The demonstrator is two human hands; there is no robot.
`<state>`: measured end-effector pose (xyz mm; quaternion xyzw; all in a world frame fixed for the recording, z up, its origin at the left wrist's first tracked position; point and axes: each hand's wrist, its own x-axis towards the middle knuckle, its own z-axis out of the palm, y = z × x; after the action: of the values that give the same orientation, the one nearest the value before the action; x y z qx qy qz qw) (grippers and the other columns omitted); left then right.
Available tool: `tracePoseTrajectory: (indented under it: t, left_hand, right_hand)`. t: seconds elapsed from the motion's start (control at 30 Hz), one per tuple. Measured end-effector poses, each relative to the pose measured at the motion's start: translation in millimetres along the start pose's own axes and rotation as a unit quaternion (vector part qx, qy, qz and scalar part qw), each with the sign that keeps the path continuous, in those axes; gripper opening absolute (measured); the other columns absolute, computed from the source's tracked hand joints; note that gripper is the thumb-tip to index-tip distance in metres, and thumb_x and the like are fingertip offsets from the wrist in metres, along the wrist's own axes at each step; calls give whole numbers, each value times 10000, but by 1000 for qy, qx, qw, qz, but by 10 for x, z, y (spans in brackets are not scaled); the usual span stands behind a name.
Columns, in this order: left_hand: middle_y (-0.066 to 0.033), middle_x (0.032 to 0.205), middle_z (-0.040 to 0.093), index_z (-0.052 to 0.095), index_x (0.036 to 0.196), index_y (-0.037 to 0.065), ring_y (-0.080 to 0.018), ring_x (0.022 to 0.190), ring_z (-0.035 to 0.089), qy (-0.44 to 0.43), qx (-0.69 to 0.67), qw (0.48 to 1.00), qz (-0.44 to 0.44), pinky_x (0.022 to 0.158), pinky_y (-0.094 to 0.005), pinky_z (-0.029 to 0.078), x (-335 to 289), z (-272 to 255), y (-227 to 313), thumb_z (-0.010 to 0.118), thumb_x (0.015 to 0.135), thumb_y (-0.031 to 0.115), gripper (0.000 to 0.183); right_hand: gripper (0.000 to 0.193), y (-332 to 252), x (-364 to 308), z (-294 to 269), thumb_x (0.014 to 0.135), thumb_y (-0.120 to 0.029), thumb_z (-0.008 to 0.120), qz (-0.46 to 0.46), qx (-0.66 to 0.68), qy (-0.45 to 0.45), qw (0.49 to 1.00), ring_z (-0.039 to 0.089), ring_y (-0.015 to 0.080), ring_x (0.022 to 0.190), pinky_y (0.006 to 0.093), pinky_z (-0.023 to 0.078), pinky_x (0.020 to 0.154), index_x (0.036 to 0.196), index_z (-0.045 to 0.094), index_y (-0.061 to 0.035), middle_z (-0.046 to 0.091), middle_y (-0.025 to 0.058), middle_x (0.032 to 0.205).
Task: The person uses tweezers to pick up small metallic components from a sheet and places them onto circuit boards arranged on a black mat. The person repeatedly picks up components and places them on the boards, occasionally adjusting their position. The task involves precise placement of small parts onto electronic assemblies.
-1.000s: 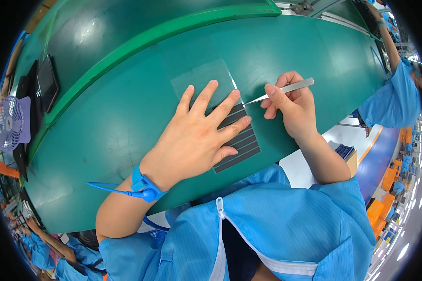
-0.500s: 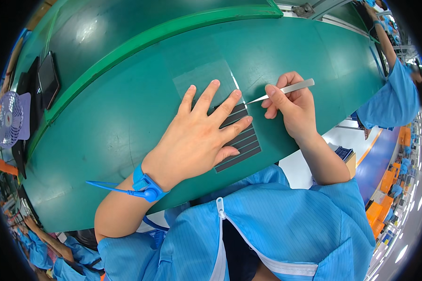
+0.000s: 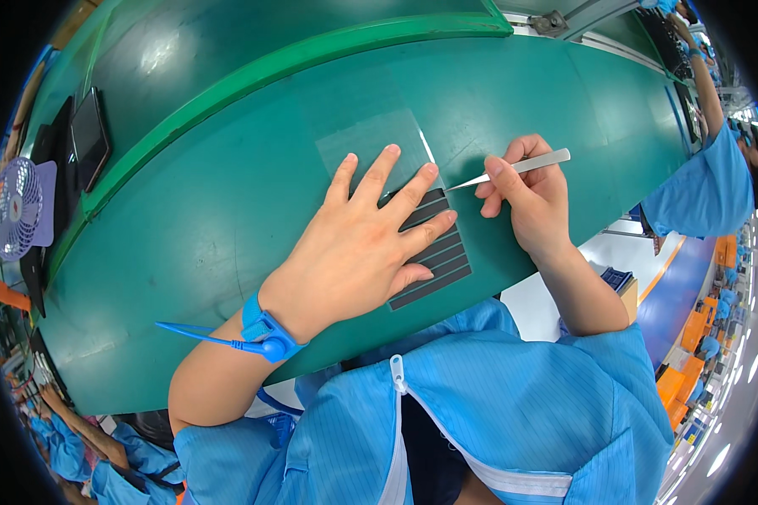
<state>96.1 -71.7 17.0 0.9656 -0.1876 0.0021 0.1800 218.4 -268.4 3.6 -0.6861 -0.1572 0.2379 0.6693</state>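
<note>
My left hand (image 3: 358, 231) lies flat with its fingers spread over a clear sheet that carries several black strips (image 3: 440, 261). Its fingers hide part of the strips. Beyond the fingertips the transparent part of the sheet (image 3: 358, 143) stretches away over the green table. My right hand (image 3: 526, 189) pinches a pair of silver tweezers (image 3: 543, 161). The fine tip of the tweezers points left, at the right edge of the sheet by the farthest black strip; whether it touches cannot be made out. A blue wrist strap (image 3: 269, 335) with a cord circles my left wrist.
A raised green rail (image 3: 269, 76) runs along the far side of the green table (image 3: 168, 244). At the left stand a dark phone-like device (image 3: 89, 130) and a small purple fan (image 3: 17, 210). Another person in blue (image 3: 703, 189) works at the far right.
The tweezers have shifted very slightly to the right with my right hand. The left hand and the sheet sit almost the same in view.
</note>
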Motion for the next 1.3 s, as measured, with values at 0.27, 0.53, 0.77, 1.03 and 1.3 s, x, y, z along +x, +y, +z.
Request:
tracePoseTrajectory:
  t: [0.27, 0.53, 0.77, 1.03, 1.3]
  left_hand:
    - [-90, 1439, 352, 546, 1269, 280, -394, 1305, 316, 7, -5, 1000, 1, 1023, -578, 316, -7, 10, -9, 700, 730, 415, 577]
    - [-90, 1441, 349, 546, 1270, 278, -392, 1306, 314, 9, 2, 1000, 1, 1021, -578, 317, -4, 14, -3, 699, 733, 417, 575]
    - [-87, 1442, 348, 549, 1265, 276, -389, 1305, 316, 16, 4, 1000, 5, 1023, -579, 314, -26, 59, -25, 689, 740, 425, 564]
    - [-135, 1442, 338, 474, 1329, 282, -417, 1269, 353, 69, 16, 997, 31, 997, -578, 323, -81, 57, -26, 634, 767, 468, 613]
    - [-198, 1250, 489, 536, 1166, 17, -359, 1143, 476, 202, 15, 978, -56, 960, -467, 371, -41, 89, -374, 611, 836, 347, 473]
  right_hand:
    - [192, 22, 18, -30, 901, -117, 604, -4, 16, -8, 1000, 575, 87, 509, 184, 456, 471, 903, 434, -27, 615, 87, 683]
    - [179, 14, 23, -35, 908, -107, 588, -3, 33, 0, 999, 571, 98, 485, 187, 454, 449, 908, 425, -36, 621, 101, 683]
    - [154, 2, 65, -70, 905, -94, 578, 15, 101, 20, 995, 562, 117, 473, 201, 448, 450, 901, 431, -47, 616, 108, 674]
    - [143, -380, 524, 104, 907, -141, 593, -16, 202, 6, 979, 544, 105, 483, 211, 413, 447, 883, 460, -94, 619, 88, 677]
    - [154, -150, 1013, 467, 873, -132, 638, -9, 367, -27, 930, 486, 92, 499, 213, 343, 456, 808, 498, -129, 568, 31, 644]
